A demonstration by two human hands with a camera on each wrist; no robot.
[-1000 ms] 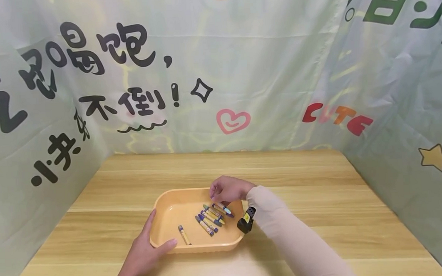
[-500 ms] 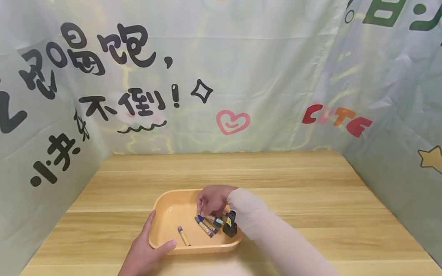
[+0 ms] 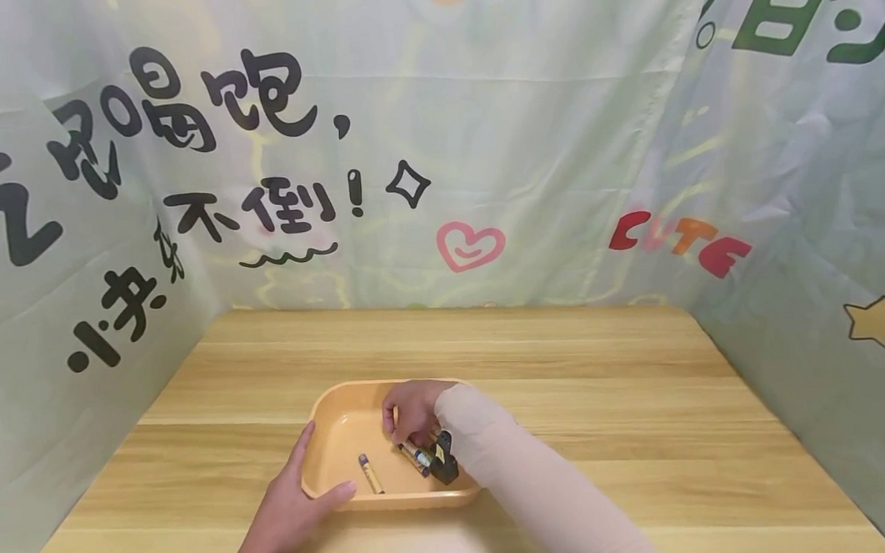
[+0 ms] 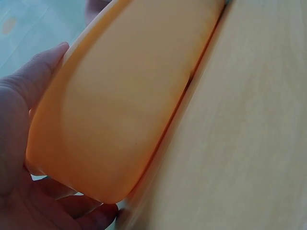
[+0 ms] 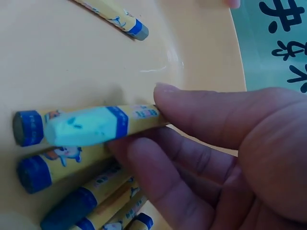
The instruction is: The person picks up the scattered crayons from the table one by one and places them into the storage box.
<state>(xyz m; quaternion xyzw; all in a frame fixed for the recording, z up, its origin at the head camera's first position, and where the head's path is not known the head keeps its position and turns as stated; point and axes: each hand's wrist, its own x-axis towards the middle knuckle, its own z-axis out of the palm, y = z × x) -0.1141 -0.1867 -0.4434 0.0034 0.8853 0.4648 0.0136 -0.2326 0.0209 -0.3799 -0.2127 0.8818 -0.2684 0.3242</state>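
Several crayons (image 5: 72,167) under right-hand fingers (image 5: 192,115) show only wrist-side.

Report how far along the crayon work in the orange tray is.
Done: the crayons lie in the orange tray, one lone crayon apart from the rest.
In hand: the right hand pinches a light-blue crayon from the bunched crayons; the left hand grips the tray's near corner.
Left: every other crayon lies loose in the tray; none lies on the table.
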